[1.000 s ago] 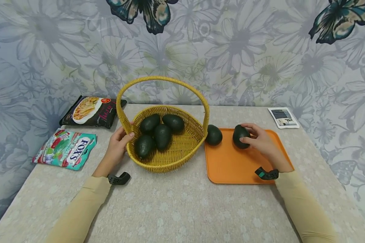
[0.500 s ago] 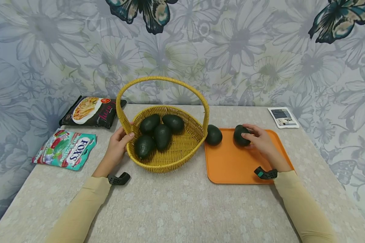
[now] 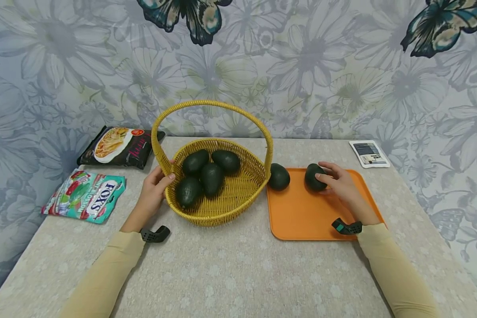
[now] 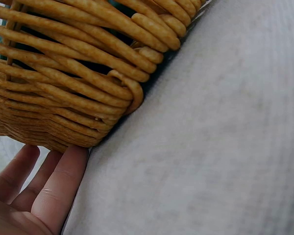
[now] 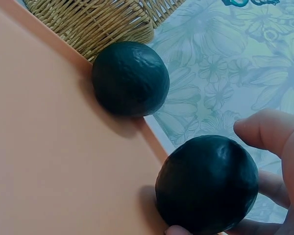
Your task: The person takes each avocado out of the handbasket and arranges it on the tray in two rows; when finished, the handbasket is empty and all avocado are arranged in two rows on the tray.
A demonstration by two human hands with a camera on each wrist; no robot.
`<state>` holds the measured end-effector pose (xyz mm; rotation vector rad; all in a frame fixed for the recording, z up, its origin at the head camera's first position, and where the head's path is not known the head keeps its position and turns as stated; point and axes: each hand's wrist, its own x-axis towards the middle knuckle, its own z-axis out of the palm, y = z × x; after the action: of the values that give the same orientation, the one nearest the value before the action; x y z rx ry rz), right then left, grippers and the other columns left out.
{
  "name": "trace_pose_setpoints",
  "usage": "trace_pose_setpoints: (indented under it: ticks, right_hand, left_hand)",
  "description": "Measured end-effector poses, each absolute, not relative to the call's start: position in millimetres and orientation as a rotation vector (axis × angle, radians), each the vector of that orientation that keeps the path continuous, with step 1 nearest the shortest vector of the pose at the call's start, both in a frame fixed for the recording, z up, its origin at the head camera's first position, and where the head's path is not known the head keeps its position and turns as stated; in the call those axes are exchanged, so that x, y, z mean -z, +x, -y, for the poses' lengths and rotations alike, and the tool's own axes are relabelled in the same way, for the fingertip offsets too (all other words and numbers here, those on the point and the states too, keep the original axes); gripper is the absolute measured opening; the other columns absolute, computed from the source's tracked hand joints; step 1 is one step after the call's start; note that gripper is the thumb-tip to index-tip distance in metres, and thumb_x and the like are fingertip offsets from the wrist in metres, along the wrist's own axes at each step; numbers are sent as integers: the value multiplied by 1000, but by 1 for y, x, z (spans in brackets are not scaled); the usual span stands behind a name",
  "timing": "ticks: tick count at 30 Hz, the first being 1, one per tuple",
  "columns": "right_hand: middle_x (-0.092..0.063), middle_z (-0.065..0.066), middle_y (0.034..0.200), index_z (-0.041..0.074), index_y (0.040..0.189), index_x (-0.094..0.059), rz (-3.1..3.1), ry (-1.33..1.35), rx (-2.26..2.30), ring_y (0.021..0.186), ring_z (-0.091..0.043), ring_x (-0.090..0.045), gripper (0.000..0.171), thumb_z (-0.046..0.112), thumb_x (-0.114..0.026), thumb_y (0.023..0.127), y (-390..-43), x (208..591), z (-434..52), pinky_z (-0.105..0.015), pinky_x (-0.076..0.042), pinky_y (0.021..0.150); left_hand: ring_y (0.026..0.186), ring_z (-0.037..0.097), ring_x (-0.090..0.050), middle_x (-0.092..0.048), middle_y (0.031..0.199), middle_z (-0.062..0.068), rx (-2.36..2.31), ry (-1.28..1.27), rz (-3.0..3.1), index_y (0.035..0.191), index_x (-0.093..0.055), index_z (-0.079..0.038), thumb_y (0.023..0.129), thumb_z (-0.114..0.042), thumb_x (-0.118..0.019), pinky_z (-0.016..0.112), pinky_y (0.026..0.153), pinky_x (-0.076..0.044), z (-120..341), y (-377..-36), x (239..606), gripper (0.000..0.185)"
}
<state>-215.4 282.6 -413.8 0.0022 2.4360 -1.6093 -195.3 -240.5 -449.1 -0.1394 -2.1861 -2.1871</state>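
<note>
- Your right hand [image 3: 339, 183] is gripping an avocado [image 3: 315, 177], thumb and fingers curled round it; it is sitting on the far end of the orange tray [image 3: 302, 216].
- Second avocado [image 3: 279, 176] is lying at the tray's far left corner, just beside the basket [image 3: 222, 207], apart from the held one.
- Your left hand [image 3: 153, 194] is resting against the basket's left rim, fingers relaxed on the weave and thumb at the rim, steadying rather than clutching.
- 4 avocados [image 3: 206, 174] are lying in the basket.
- Judgement: you are placing fruit from basket to tray; this one looks set down but not let go. The next move is calling for opening the fingers gently so it does not roll, then reaching back under the handle [image 3: 212, 106].
- Writing: the teal bag [image 3: 85, 194] is reading "FOX'S"; the black packet [image 3: 119, 145] has red script too small to read; the white card [image 3: 369, 153] is illegible.
</note>
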Motion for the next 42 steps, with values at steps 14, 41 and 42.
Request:
trace_pose_setpoints:
  ticks: [14, 41, 42]
  right_hand:
    - [-35, -20, 162, 11, 161, -31, -2468, -5, 1581, 127, -30, -52, 69, 40, -58, 104, -215, 411, -283, -26, -59, 81]
    - [-43, -25, 156, 9, 158, -37, -2622, 67, 1550, 105, 1, -57, 68, 40, -59, 102, -210, 387, -291, -24, -60, 81]
    - [-43, -25, 155, 9, 158, -37, -2620, 62, 1574, 104, 3, -57, 67, 40, -59, 103, -209, 385, -292, -22, -59, 81]
  left_hand:
    - [105, 2, -63, -58, 127, -5, 2216, -144, 2159, 154, -43, -9, 106, -18, -53, 17, 74, -58, 240, -194, 450, 49]
    - [103, 2, -65, -55, 128, -5, 2222, -130, 2197, 156, -39, -8, 106, -20, -53, 19, 71, -59, 240, -194, 449, 53]
    - [103, 2, -65, -55, 128, -5, 2221, -129, 2198, 156, -39, -8, 106, -20, -53, 19, 71, -59, 240, -194, 449, 53]
